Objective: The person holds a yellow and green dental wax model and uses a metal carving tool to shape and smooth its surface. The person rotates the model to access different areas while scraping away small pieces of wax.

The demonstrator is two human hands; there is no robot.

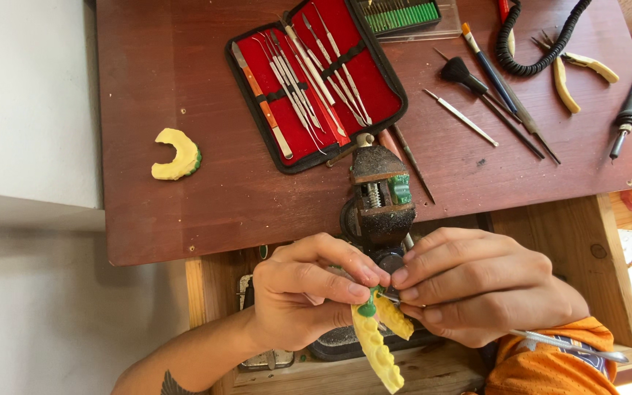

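The left hand (pixel 298 296) was clamped around a yellow, horseshoe-shaped dental cast with a row of moulded teeth (pixel 376 345), holding it in the air just in front of the dark red wooden bench (pixel 184 80), below the small rusty bench vise (pixel 380 197). The right hand (pixel 477 289) was closed on a thin metal carving instrument (pixel 572 345), and its tip met a small green wax piece (pixel 366 307) on the top of the cast. The two hands were pressed together at the fingertips. The step in hand seemed to be shaping of the wax on the cast, though the fingers hid the tip itself. The next move would probably need a very light, steady stroke. A red-lined open case of steel tools (pixel 316 80) lay further back, and a second yellow cast (pixel 177 155) lay well apart to the left.
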